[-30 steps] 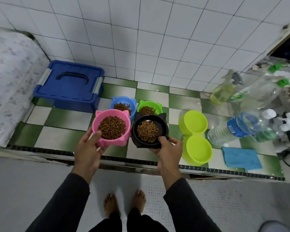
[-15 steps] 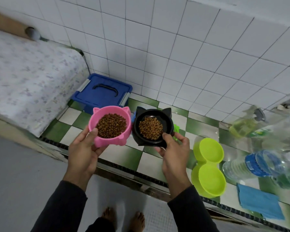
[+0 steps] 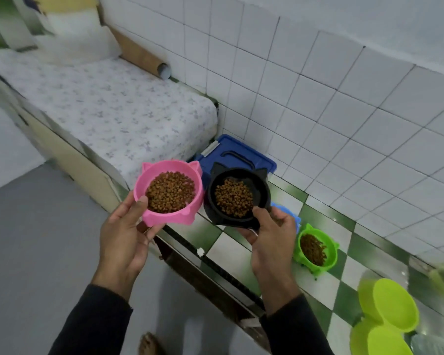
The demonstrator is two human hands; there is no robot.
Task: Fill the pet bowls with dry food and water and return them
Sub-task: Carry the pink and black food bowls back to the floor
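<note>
A pink plastic cat-eared bowl (image 3: 168,193), heaped with brown dry kibble, is held in the left hand (image 3: 124,238), thumb hooked over the near rim and fingers curled beneath; just beside it, a black plastic cat-eared bowl (image 3: 239,197) of kibble is held the same way in the right hand (image 3: 271,242), both raised above the edge of the green-and-white checked tiled ledge (image 3: 326,228). For the return step, both rims are best kept level and moved slowly, since the pink bowl is judged full enough to spill. A green plastic cat-eared bowl (image 3: 315,249) of kibble is left standing on the ledge to the right, to be fetched afterwards.
</note>
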